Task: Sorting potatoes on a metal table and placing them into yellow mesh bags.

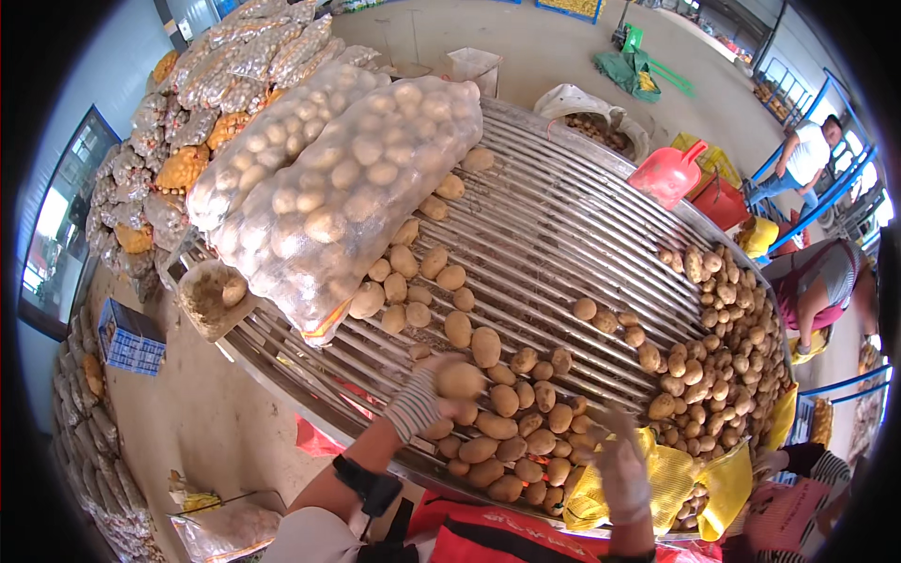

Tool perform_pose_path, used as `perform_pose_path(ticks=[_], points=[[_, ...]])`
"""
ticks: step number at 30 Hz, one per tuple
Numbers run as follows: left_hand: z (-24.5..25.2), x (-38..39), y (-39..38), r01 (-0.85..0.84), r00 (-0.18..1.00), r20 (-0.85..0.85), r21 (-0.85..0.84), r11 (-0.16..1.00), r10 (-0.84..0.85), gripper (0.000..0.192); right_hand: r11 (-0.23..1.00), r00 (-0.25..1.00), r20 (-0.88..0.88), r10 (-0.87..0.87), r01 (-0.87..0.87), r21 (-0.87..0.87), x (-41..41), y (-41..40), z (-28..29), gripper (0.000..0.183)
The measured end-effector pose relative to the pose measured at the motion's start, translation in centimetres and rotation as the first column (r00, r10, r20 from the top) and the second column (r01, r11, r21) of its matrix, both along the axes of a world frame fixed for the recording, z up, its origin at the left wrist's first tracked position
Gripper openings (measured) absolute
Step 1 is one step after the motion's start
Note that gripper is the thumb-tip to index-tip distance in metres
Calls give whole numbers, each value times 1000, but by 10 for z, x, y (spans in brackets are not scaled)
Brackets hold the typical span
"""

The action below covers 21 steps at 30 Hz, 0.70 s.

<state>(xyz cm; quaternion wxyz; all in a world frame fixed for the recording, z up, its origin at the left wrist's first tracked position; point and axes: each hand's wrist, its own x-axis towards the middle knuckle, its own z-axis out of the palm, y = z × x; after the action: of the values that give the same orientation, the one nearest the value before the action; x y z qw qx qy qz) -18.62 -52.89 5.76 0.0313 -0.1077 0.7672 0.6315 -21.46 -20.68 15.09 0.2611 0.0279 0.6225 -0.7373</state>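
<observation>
My left hand [417, 402], in a striped glove, grips a large potato [459, 381] above the slatted metal sorting table [542, 232]. Loose potatoes [495, 424] lie close beside it, along the table's near edge. Further right, my gloved right hand [622, 461] is blurred, with its fingers apart and nothing seen in them. It hangs over a yellow mesh bag [667, 475] that lies at the table's near edge. A large heap of smaller potatoes [718, 359] covers the table's right end.
Two filled mesh sacks of potatoes [352, 183] lie across the table's left part. A scoop [211, 295] rests at the left end, a red scoop [669, 172] on the far edge. Co-workers [809, 281] stand at the right. Stacked sacks [239, 63] rise behind.
</observation>
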Motion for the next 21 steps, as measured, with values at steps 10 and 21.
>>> perform_pose_path(ticks=[10, 21], points=[[-65, -42, -110, -199, 975, -180, -968, 150, 132, 73, 737, 743, 643, 183, 329, -590, -7, -38, -73, 62], [-20, -96, -31, 172, 961, -30, -710, 683, -273, 52, 844, 843, 517, -151, 382, -376, -14, -20, -103, 59]])
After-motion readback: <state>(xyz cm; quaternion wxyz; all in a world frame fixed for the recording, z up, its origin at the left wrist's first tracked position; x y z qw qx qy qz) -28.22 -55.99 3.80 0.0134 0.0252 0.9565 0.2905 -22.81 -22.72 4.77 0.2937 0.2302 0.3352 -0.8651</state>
